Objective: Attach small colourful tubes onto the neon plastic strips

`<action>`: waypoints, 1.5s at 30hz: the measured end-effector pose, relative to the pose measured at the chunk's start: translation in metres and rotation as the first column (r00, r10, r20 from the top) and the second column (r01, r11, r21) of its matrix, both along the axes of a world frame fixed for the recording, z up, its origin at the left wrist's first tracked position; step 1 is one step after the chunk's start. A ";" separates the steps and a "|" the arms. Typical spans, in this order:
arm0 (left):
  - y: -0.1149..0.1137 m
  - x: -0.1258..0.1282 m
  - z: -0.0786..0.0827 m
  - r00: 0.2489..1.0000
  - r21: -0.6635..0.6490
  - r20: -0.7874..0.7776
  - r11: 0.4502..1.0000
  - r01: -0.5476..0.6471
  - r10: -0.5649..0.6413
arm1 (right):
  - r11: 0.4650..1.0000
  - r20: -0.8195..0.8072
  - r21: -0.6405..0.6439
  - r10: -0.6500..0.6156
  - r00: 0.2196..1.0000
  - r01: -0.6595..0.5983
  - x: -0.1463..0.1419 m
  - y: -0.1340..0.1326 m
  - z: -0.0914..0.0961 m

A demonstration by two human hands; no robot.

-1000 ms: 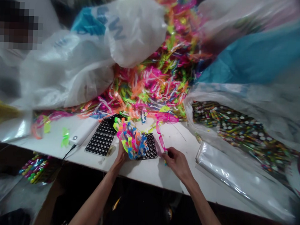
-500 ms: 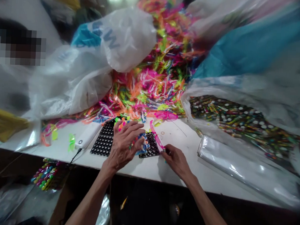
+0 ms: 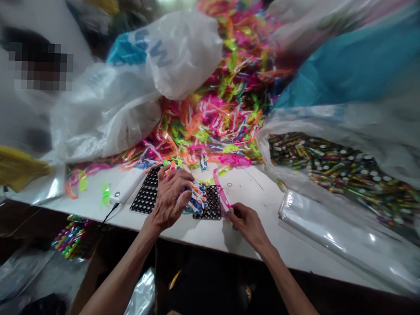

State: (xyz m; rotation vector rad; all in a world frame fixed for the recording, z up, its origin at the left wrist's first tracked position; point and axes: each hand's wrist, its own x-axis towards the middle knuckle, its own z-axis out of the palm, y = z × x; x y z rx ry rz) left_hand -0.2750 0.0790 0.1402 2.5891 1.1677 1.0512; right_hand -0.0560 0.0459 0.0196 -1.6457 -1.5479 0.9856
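My right hand (image 3: 246, 224) is closed, thumb and fingers pinching the near end of a long, curved pink plastic strip (image 3: 222, 195). A small multicoloured bit shows below those fingers. My left hand (image 3: 173, 190) hovers palm down over the black grid trays (image 3: 142, 200), its fingers bent and a gap showing by the thumb; I see nothing held in it. Beside its fingertips lies a heap of small white, blue and orange pieces (image 3: 198, 199), on another black grid tray (image 3: 213, 204). The left palm hides part of the trays and heap.
A tall pile of bright plastic pieces (image 3: 212, 116) spills from white bags (image 3: 186, 54) at the back. At right are a bag of thin coloured sticks (image 3: 321, 157) and flat clear plastic sleeves (image 3: 332, 237). A white device (image 3: 127, 186) with a cable lies left.
The left hand's fingers have curled more and drawn back slightly, showing more of the small pieces. The right hand still pinches the pink strip. The whole view has shifted slightly.
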 end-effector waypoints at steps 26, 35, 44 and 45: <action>0.008 0.013 -0.003 0.995 0.068 0.089 0.997 -0.046 0.040 | 0.990 0.705 0.135 -0.073 0.706 -0.032 0.058 0.108 0.025; 0.008 0.011 -0.007 1.000 0.031 -0.005 0.999 -0.014 0.014 | 0.995 -0.321 -0.092 0.006 0.947 -0.038 0.000 0.027 0.043; 0.008 0.014 -0.006 0.998 0.019 -0.021 0.998 -0.060 0.060 | 1.000 -0.486 -0.016 0.002 0.874 -0.011 -0.052 0.008 0.021; 0.008 0.015 -0.006 0.998 0.023 -0.017 0.998 -0.054 0.055 | 1.000 -0.448 -0.005 0.017 0.894 -0.022 -0.052 0.007 0.020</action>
